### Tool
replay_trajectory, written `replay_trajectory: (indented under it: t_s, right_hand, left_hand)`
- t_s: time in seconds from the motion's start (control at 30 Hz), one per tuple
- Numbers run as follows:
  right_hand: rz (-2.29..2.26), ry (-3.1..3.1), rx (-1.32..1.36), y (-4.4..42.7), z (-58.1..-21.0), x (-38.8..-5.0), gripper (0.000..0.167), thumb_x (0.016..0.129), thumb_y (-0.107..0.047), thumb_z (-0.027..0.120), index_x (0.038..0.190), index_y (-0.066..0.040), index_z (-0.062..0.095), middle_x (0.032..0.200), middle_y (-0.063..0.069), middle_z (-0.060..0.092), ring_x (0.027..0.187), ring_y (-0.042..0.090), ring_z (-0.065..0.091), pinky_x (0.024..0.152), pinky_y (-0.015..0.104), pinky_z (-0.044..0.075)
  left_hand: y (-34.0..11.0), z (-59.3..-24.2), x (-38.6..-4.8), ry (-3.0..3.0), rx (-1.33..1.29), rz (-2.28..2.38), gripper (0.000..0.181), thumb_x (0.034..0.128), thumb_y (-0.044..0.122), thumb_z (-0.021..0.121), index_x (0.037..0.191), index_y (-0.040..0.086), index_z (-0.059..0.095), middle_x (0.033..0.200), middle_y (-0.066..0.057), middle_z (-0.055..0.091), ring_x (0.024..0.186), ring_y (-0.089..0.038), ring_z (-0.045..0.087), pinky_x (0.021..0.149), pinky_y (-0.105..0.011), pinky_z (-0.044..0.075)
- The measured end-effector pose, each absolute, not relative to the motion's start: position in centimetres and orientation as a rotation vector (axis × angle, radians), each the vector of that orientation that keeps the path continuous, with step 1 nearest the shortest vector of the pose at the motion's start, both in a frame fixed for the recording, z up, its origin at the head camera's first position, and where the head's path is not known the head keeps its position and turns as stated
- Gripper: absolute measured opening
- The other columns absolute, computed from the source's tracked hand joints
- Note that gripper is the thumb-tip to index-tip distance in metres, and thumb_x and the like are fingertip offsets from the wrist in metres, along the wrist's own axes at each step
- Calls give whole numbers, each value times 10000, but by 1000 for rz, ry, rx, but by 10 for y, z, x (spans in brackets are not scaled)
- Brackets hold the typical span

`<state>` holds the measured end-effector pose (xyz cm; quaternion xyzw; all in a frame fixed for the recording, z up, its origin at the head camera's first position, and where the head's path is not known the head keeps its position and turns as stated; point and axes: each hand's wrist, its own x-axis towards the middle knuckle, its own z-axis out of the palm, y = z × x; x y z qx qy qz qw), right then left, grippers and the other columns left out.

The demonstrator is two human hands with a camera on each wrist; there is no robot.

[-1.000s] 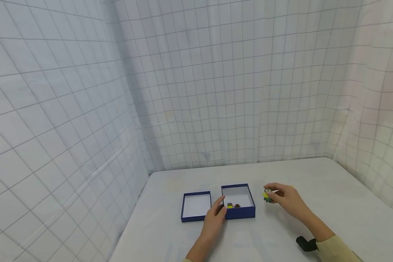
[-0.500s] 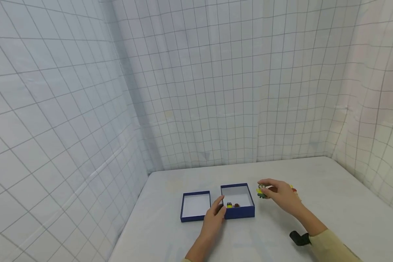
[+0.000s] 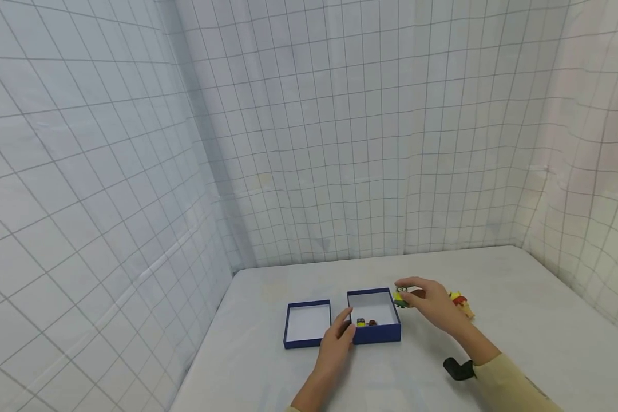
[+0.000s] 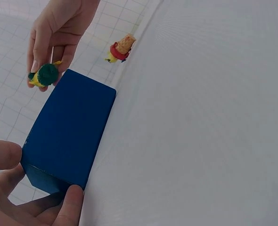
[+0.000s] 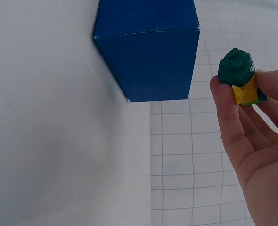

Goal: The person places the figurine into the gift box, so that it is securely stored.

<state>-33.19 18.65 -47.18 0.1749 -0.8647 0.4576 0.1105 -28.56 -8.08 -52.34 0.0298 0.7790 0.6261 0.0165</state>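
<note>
A blue open box (image 3: pixel 377 334) with a white inside stands on the table; a small yellow-and-black toy (image 3: pixel 360 323) and a small brown thing (image 3: pixel 373 323) lie within it. My left hand (image 3: pixel 336 345) holds the box by its left end, its fingers (image 4: pixel 69 207) around the near corner in the left wrist view. Just right of the box, my right hand (image 3: pixel 434 302) pinches a small minion figure (image 3: pixel 400 296), yellow with green, between thumb and fingertips. It is raised near the box's right wall. In the right wrist view the figure's green underside (image 5: pixel 236 67) shows.
Left of the box lies a shallow blue-rimmed lid (image 3: pixel 308 345), white inside up. Beyond my right wrist another yellow-and-red figure with a cone-like tan part (image 3: pixel 462 304) lies on the table (image 3: pixel 247 343). A black piece (image 3: pixel 458 369) shows by my right sleeve. Gridded white curtains surround the table.
My right hand has moved left with the minion figure, up to the box's right side. The yellow-and-red figure behind it has come into fuller view. My left hand stays on the box.
</note>
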Motion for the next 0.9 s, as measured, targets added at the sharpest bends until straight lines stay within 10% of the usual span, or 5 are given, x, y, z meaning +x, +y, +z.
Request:
replay_trajectory:
  t_s: [0.6, 0.9]
  right_hand:
    - [1274, -2520, 578, 163, -477, -342, 290, 939, -272, 734, 1206, -158, 727, 1074, -92, 712, 948, 124, 638, 807, 316, 560]
    - [1268, -2538, 595, 160, -484, -343, 289, 923, -303, 747, 1187, -185, 739, 1049, -100, 715, 855, 157, 607, 621, 293, 516]
  left_hand:
    - [-79, -523, -286, 2449, 65, 1913, 444, 1060, 290, 524, 1500, 334, 483, 1502, -135, 489, 1321, -325, 513, 955, -420, 533]
    - [-80, -523, -285, 2456, 85, 1916, 441, 1060, 297, 521, 1498, 331, 485, 1489, -136, 502, 1307, -323, 525, 951, -432, 534]
